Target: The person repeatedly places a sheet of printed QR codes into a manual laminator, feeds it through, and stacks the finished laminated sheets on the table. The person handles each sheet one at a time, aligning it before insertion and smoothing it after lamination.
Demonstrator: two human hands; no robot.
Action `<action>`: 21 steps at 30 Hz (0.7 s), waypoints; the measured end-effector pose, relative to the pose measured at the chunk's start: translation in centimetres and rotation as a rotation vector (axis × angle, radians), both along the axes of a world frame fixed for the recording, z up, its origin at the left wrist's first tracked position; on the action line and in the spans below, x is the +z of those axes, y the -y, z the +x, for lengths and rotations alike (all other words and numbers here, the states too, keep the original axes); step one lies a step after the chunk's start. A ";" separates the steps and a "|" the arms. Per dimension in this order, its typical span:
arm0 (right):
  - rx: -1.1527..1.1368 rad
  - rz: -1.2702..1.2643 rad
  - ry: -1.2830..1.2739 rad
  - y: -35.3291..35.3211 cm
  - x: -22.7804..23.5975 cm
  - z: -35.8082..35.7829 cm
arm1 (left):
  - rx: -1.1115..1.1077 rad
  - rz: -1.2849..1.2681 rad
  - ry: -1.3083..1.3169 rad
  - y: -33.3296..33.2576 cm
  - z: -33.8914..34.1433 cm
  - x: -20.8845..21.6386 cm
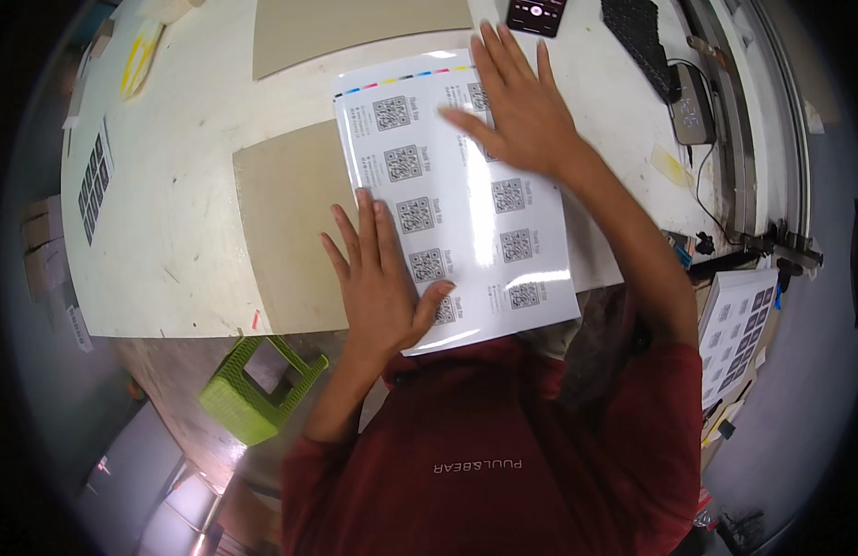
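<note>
A glossy white printed sheet [470,208] with two columns of square black codes and a coloured strip along its far edge lies in front of me. Its near end reaches past the table's front edge. My left hand [378,287] rests on the sheet's left edge, fingers spread and thumb over a lower code. At the far right corner, my right hand [526,116] lies flat on the sheet with its thumb stretched out to the left. Partly under the sheet is a beige board [285,222]. Neither hand grips anything.
Another beige board [355,32] lies at the back beside a phone [537,14]. A digital clock [693,109] with a cable stands at right, near a metal rail [749,120]. A printed stack [737,334] sits lower right. A green stool [257,389] stands below the table's front edge.
</note>
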State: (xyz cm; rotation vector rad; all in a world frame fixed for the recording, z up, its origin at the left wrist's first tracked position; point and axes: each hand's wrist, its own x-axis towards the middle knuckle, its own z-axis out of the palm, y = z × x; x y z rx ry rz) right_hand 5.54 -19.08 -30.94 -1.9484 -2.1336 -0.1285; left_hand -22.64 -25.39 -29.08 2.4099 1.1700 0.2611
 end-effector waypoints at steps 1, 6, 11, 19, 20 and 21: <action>0.006 -0.027 0.006 2.5 0.5 -0.9 | 0.009 0.012 -0.014 0.3 0.0 0.0; 0.011 -0.342 -0.208 19.4 3.4 -5.8 | 0.033 0.041 -0.005 0.6 0.1 -0.4; 0.000 -0.384 -0.381 19.0 2.8 -12.9 | 0.011 -0.092 0.195 -0.1 -0.3 -1.1; -0.997 0.372 -0.155 35.7 8.6 3.3 | 0.247 -0.235 0.465 -3.0 -7.7 -6.0; -1.244 0.355 -0.046 41.0 9.1 6.8 | 0.147 -0.004 0.126 -3.4 -8.3 -6.0; -1.363 0.262 0.120 46.7 9.4 10.4 | 0.059 0.261 -0.207 -3.7 -8.5 -5.2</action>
